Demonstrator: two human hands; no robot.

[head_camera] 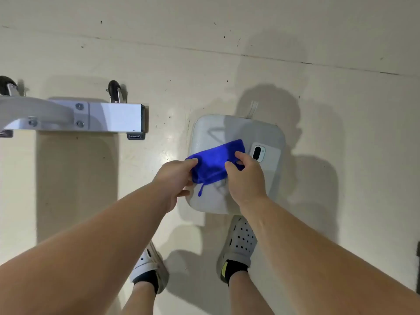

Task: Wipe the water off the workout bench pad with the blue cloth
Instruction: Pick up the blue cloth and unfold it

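The pale grey bench pad (211,128) sits below me, right of centre, with rounded corners. Above it I hold the blue cloth (216,160), folded into a short band with a loose thread hanging from its lower edge. My left hand (176,178) pinches the cloth's left end. My right hand (244,178) grips its right end, fingers curled over the top. I cannot make out water on the pad.
A white phone (264,155) lies camera side up on the pad's right part, just beyond my right hand. A white metal machine base (95,117) with black wheels stands at the left. My feet in white perforated clogs (238,242) stand at the pad's near edge.
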